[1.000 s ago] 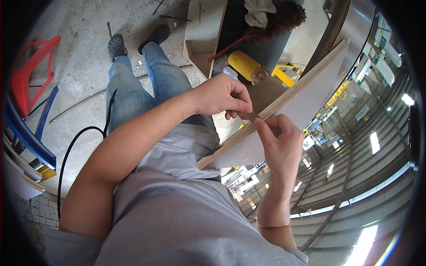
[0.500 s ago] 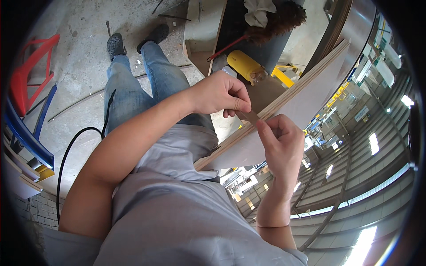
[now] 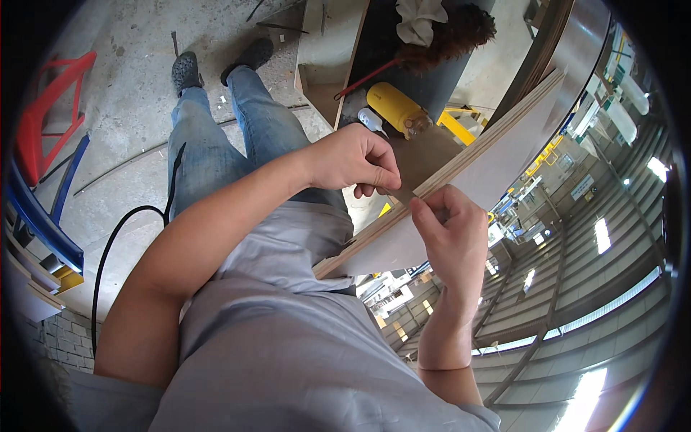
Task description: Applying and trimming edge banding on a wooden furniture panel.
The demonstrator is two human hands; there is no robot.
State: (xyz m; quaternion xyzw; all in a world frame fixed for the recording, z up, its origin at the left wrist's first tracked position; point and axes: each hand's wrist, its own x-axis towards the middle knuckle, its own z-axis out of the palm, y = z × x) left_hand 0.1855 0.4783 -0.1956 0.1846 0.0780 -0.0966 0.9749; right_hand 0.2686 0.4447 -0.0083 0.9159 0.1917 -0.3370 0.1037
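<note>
Between my two hands is a short, thin brownish strip, seen nearly edge-on. My left hand pinches its one end between thumb and forefinger, the other fingers curled. At its other end, the thumb and bent fingers of my right hand close on it. Both hands are over the layered wooden edge of a pale-faced panel, which slants from my waist to the upper right. I cannot tell whether the strip touches that edge.
Beyond the panel lie a yellow bottle, a small white container, a reddish-brown duster and a crumpled white cloth. A black cable loops at my left. Red and blue metal frames stand farther left.
Both hands have shifted slightly left, still pinching the strip. The strip has turned so that less of its flat face shows.
</note>
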